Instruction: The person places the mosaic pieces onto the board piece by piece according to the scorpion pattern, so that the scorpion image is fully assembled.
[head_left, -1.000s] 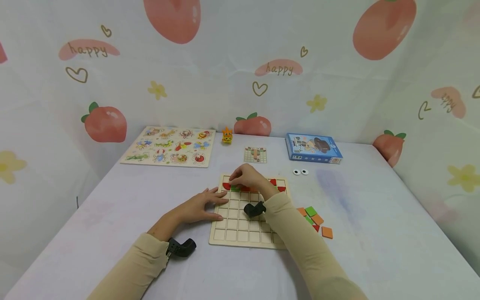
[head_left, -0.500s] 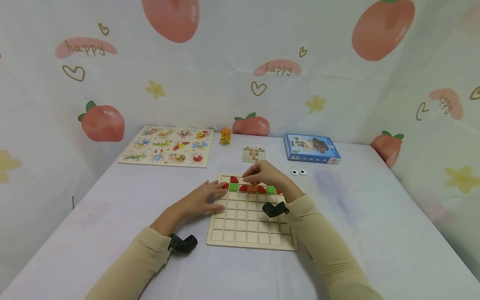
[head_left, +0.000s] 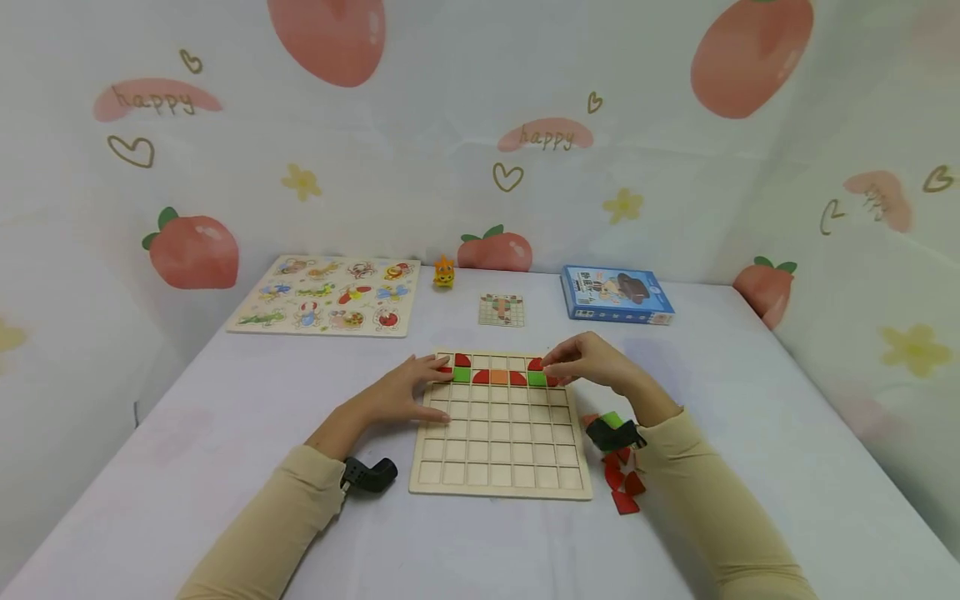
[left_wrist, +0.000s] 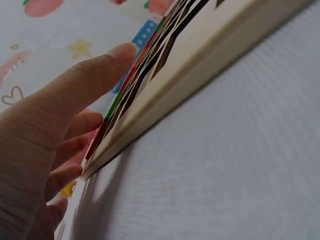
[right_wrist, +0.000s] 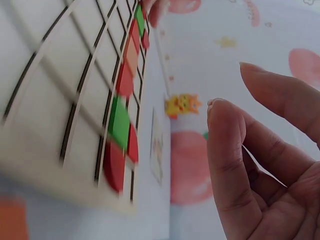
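Note:
A wooden grid board (head_left: 497,454) lies flat on the table. Its second row holds red pieces (head_left: 482,377), two green squares (head_left: 462,375) and an orange square (head_left: 499,377); two more red pieces sit in the top row. My left hand (head_left: 393,392) rests at the board's left edge, fingers spread and thumb extended near the rim. Over the upper right corner hovers my right hand (head_left: 596,364). The right wrist view shows its thumb and fingertip (right_wrist: 223,117) apart, with nothing between them.
Loose red, green and orange pieces (head_left: 624,502) lie right of the board, partly behind the right wrist's camera. Farther back are an insect puzzle board (head_left: 318,321), an orange toy figure (head_left: 444,272), a pattern card (head_left: 502,310) and a blue box (head_left: 618,294).
My right hand has moved rightward from the board's upper left, past its middle, to the upper right corner. A red piece in the top row's left part is uncovered. The left hand stays put.

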